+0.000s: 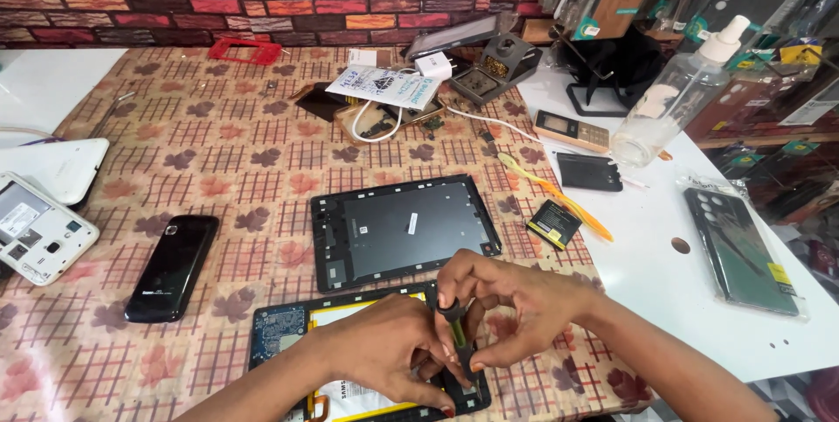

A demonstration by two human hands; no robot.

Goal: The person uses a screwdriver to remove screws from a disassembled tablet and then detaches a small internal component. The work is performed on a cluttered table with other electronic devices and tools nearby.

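An opened tablet lies at the near edge of the table, its blue circuit board and white battery exposed. My right hand grips a small screwdriver with a black cap and green shaft, held upright over the tablet's right side. My left hand rests on the tablet, fingers pinched around the screwdriver's lower shaft. The tablet's dark back cover lies flat just beyond my hands.
A black phone and an opened white phone lie to the left. A small battery, yellow pry tool, spray bottle, boxed cable, soldering stand and packaged phone case sit right and behind.
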